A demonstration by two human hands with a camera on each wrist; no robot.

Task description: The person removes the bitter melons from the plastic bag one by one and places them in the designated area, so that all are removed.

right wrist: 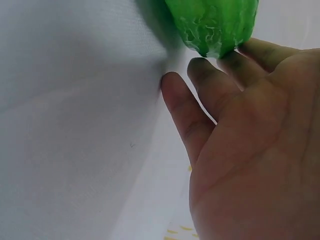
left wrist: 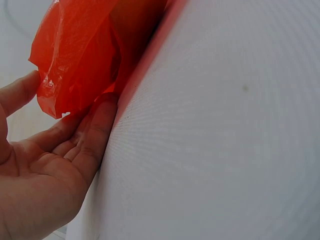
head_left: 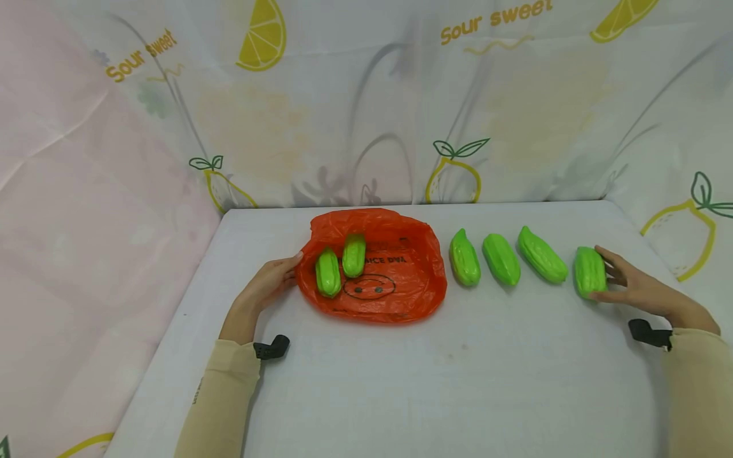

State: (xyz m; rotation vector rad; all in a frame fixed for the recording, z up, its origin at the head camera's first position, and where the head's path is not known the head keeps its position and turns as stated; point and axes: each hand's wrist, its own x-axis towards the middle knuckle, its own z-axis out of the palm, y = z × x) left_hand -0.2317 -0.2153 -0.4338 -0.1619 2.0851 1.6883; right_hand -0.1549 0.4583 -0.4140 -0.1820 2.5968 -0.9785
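Note:
An orange-red plastic bag [head_left: 395, 302] lies spread with its mouth up on the white table, and two glossy green ridged fruits, one of them [head_left: 328, 273], are inside at its left. My left hand [head_left: 273, 280] holds the bag's left edge; in the left wrist view the thumb touches the plastic [left wrist: 85, 55] and the other fingers reach beneath it. At the far right, my right hand [head_left: 638, 286] grips another green ridged fruit [head_left: 590, 273], thumb and forefinger at its two ends. The right wrist view shows fingertips against that fruit [right wrist: 215, 22]; the thumb is hidden there.
Between the bag and my right hand, three more green fruits stand in a row: one [head_left: 464, 257], a second [head_left: 501, 259] and a third [head_left: 542, 255]. A white cloth wall [head_left: 343, 127] with lemon prints rises behind the table [head_left: 446, 381].

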